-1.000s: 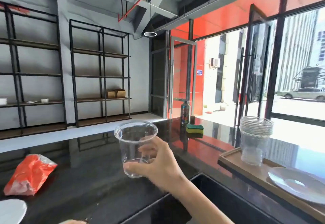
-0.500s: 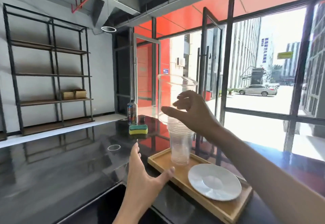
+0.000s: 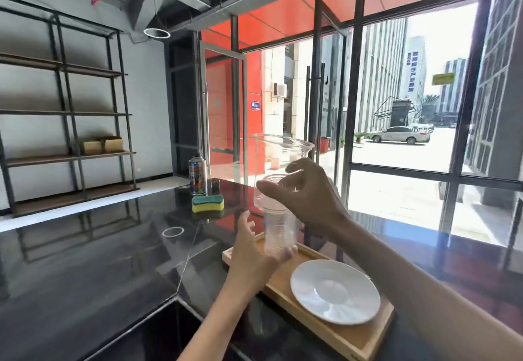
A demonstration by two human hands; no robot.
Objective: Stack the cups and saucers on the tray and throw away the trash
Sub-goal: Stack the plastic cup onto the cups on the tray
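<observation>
1. The right hand (image 3: 307, 190) grips a clear plastic cup (image 3: 278, 162) by its side, thumb and fingers curled around it, holding it upright.
2. That cup sits partly nested in the top of a stack of clear cups (image 3: 278, 233), its wide rim standing well above the stack.
3. The left hand (image 3: 254, 250) wraps around the lower part of the stack, thumb on the near side and fingertips showing at the stack's base.
4. The stack stands at the far end of a wooden tray (image 3: 334, 329).
5. A white saucer (image 3: 335, 291) lies flat on the tray, nearer the camera and just beside the stack.
6. The tray rests on a glossy black tabletop (image 3: 99, 264), near its right edge.
7. Further back on the tabletop lies a yellow and green sponge (image 3: 208, 203), and behind it stands a spray can (image 3: 197, 175).
8. Metal shelves (image 3: 65, 111) line the grey wall on the left; one shelf holds small brown boxes (image 3: 103, 145).
9. Tall windows on the right show a bright street with a white car (image 3: 402, 134).
</observation>
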